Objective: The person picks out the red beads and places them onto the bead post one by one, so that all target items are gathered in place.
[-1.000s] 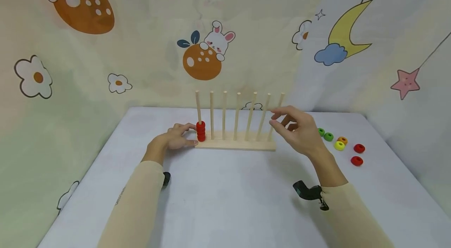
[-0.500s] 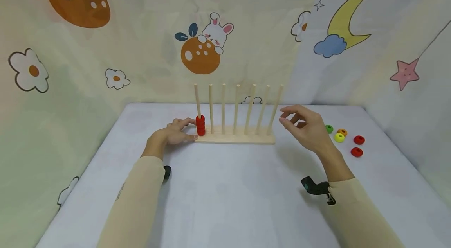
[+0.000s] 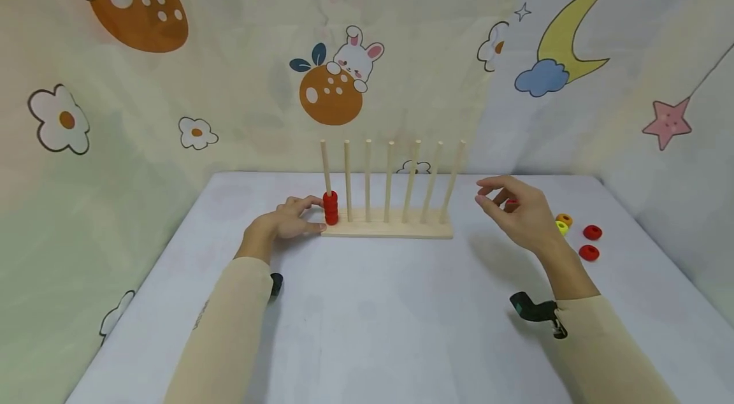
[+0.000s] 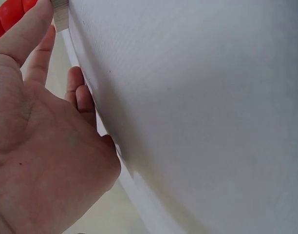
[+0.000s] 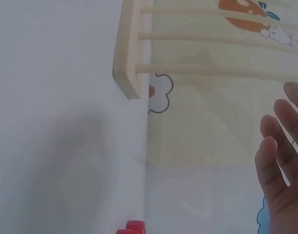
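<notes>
A pale wooden peg rack (image 3: 387, 232) with several upright pegs stands toward the back of the table. Red beads (image 3: 331, 208) are stacked on its leftmost peg; the other pegs are bare. My left hand (image 3: 287, 219) grips the rack's left end, thumb at the front edge and forefinger reaching behind the beads. In the left wrist view the thumb (image 4: 27, 29) lies against the wood. Raised to the right of the rack, my right hand (image 3: 518, 209) has loosely bent fingers with nothing between them. Red shows through the gap of its fingers.
Right of my right hand lie two loose red beads (image 3: 590, 243), an orange bead (image 3: 564, 219) and a yellow bead (image 3: 561, 227) partly covered by the hand. More red beads (image 5: 134, 227) appear low in the right wrist view. A patterned cloth wall (image 3: 246, 72) rises behind the table.
My right hand has moved right, away from the rack's rightmost peg toward the loose beads, and now covers the green ones. The left hand stays at the rack.
</notes>
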`<state>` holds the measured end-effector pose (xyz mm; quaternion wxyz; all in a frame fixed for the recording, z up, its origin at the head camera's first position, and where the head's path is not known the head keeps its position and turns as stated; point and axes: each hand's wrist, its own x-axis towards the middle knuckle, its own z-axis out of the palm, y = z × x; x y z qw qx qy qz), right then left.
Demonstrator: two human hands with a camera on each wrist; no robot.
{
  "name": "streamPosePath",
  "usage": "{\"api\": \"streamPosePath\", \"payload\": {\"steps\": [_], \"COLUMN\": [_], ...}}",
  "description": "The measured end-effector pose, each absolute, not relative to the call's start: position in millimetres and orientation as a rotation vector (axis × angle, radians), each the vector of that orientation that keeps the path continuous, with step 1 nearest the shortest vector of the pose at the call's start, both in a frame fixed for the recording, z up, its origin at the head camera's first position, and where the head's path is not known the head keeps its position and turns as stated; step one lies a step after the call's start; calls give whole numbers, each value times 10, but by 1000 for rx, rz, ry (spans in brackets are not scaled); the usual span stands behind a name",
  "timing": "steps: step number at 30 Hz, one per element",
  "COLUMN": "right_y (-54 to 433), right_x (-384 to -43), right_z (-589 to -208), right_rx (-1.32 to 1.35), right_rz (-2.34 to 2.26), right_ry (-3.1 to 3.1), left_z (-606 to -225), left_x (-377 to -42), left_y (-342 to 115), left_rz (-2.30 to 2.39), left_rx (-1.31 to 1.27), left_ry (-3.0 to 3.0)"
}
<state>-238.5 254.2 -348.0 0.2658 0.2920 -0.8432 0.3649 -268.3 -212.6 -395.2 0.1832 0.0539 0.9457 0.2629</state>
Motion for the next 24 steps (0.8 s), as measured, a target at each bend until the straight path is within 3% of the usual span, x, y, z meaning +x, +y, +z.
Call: {"api": "streamPosePath", "payload": {"steps": [24], "right_y": [2932], "right_x": [-2474], "right_z": [-3568], "right_rx": [560], "right_rz": [868], "right_ry": [-2559], "left_z": [-3949], "left_x": [-2685], "left_y": [-2131], "left_rz": [731], "left_rx": [145], "left_ry": [2660]}}
